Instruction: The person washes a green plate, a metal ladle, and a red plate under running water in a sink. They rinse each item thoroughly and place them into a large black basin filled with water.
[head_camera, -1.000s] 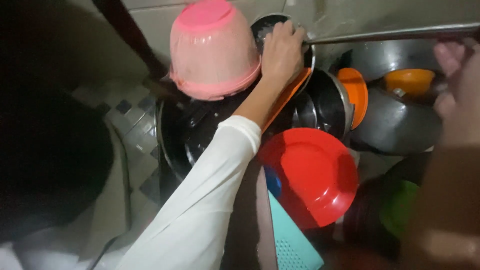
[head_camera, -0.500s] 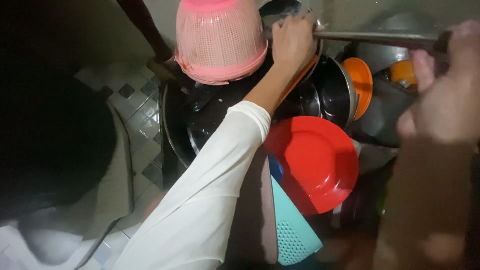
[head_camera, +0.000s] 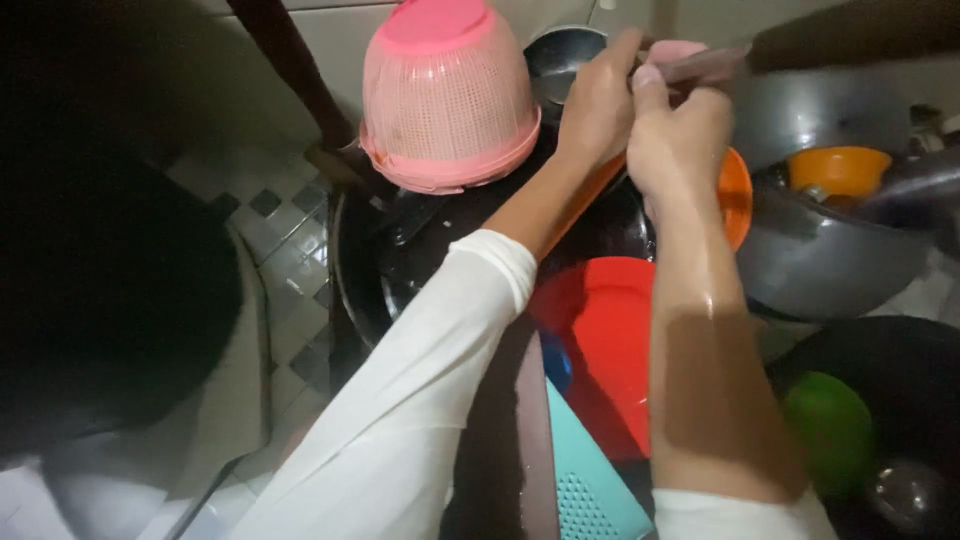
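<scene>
My left hand (head_camera: 600, 105), in a white sleeve, reaches up over a stack of dishes and grips the rim of a small steel pan (head_camera: 555, 60) at the top. My right hand (head_camera: 680, 140), bare-armed and wet, is right beside it. Its fingers are closed on the pan's long handle (head_camera: 800, 45), which runs off to the right. Something pinkish shows just above the right fingers; I cannot tell what it is. An upturned pink mesh basket (head_camera: 445, 95) sits just left of both hands.
Below the hands lie a big dark wok (head_camera: 400, 270), a red plate (head_camera: 600, 340), an orange plate (head_camera: 735, 195) and a teal perforated board (head_camera: 585, 480). To the right are a steel bowl (head_camera: 830, 260), an orange bowl (head_camera: 838, 170) and a green object (head_camera: 830, 430). Tiled floor (head_camera: 280, 230) shows left.
My right hand has come in from the right edge, along the handle, to sit beside my left hand. The left hand has stayed on the steel pan.
</scene>
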